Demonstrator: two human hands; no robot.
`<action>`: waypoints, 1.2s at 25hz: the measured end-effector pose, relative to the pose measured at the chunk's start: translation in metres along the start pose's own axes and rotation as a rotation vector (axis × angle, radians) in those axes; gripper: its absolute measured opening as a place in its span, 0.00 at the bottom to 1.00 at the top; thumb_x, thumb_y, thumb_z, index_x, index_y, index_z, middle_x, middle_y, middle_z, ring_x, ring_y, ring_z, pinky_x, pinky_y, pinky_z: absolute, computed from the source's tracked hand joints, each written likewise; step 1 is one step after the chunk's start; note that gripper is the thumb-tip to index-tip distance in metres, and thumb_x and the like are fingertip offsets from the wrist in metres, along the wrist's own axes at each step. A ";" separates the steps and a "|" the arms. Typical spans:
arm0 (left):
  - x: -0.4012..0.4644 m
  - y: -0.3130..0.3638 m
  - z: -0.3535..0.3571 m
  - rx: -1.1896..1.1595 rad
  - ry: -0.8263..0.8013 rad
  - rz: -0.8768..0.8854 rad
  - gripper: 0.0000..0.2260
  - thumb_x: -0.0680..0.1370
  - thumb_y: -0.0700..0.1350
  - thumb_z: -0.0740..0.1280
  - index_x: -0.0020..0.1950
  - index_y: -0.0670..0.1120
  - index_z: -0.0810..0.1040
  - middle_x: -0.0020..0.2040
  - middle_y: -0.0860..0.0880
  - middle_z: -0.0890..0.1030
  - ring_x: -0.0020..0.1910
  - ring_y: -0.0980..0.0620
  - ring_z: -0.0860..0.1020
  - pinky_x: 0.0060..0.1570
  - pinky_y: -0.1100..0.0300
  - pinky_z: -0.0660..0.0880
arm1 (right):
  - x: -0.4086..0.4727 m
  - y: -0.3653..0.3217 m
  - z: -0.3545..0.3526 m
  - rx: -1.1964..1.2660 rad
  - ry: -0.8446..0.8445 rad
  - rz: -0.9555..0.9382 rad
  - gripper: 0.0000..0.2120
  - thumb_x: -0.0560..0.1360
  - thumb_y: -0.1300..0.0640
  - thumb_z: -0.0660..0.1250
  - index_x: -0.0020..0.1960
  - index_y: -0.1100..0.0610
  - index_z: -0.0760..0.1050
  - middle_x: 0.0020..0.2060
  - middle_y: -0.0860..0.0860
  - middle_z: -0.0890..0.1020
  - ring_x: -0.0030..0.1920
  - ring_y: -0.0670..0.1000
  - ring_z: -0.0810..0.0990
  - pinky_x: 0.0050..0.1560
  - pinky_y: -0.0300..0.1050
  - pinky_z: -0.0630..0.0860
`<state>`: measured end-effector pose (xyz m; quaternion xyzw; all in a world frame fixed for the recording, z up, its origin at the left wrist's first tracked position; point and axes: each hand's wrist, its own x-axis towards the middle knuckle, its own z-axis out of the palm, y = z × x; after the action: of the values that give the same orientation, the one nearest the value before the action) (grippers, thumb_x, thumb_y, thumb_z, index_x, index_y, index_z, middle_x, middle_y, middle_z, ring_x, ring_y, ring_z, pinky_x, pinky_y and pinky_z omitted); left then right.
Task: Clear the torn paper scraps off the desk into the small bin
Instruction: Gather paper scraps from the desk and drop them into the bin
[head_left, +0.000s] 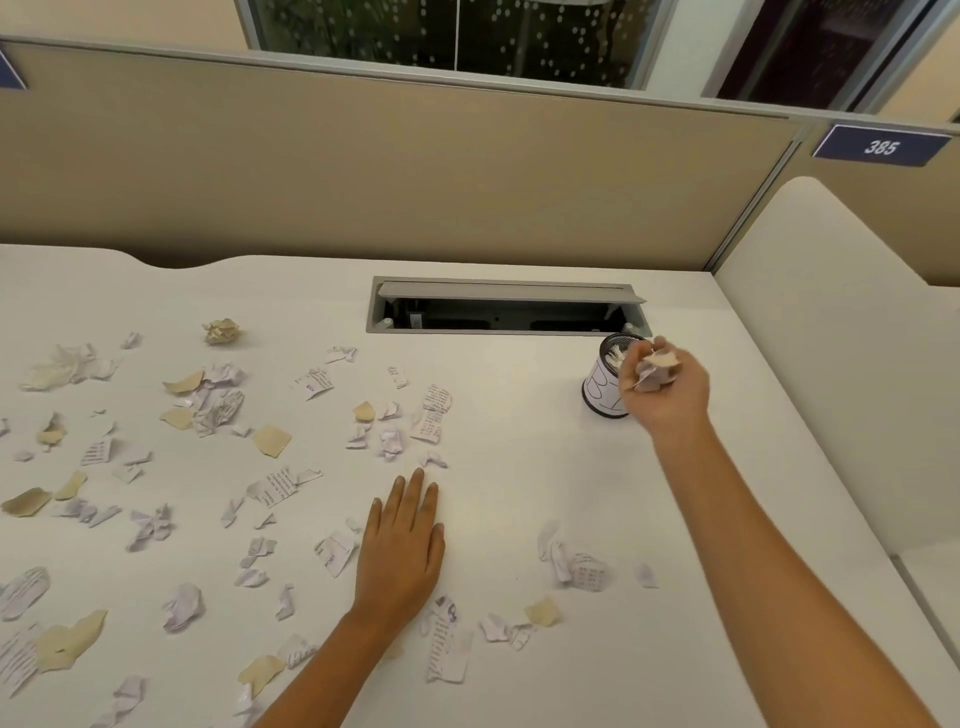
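**Head view: a fistful of scraps hangs beside the bin's mouth**

Going from the left, torn paper scraps (218, 405), white printed bits and tan pieces, lie strewn over most of the white desk (519, 415). At centre the left hand (402, 545) lies flat, palm down, fingers straight, holding nothing, with loose scraps just beside its fingertips and wrist. Farther right, near the cable tray (506, 306), stands the small bin (608, 376), a mesh cup with paper already showing inside. The right hand (667, 387) is curled round a crumpled wad (652, 371), raised just right of the rim. The bin's opening lies slightly left and below that fist, so I'd judge a short leftward shift precedes letting go.
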<state>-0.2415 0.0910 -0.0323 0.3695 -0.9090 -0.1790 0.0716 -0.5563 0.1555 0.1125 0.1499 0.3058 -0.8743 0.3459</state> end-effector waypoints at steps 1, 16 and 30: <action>0.000 -0.001 0.001 0.022 -0.004 0.001 0.26 0.79 0.54 0.43 0.76 0.47 0.57 0.77 0.49 0.54 0.76 0.47 0.51 0.73 0.49 0.48 | 0.013 -0.011 0.005 -0.069 -0.015 -0.037 0.04 0.65 0.65 0.61 0.37 0.57 0.71 0.34 0.50 0.74 0.33 0.48 0.77 0.36 0.37 0.78; 0.002 -0.002 0.003 0.079 -0.009 -0.013 0.25 0.79 0.52 0.48 0.74 0.47 0.62 0.77 0.49 0.58 0.76 0.48 0.56 0.73 0.47 0.55 | 0.061 -0.061 0.023 -1.979 -0.062 -0.621 0.07 0.71 0.58 0.65 0.43 0.57 0.82 0.39 0.51 0.82 0.38 0.52 0.78 0.37 0.40 0.71; 0.003 -0.002 0.003 0.082 -0.005 -0.014 0.24 0.79 0.52 0.48 0.74 0.48 0.62 0.76 0.49 0.59 0.75 0.48 0.57 0.72 0.47 0.56 | 0.082 -0.008 0.026 -2.785 -0.216 -0.141 0.16 0.78 0.65 0.56 0.64 0.64 0.73 0.62 0.61 0.76 0.62 0.61 0.75 0.61 0.48 0.71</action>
<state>-0.2432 0.0886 -0.0355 0.3780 -0.9131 -0.1432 0.0527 -0.6213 0.1016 0.0969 -0.3954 0.8912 0.1215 0.1860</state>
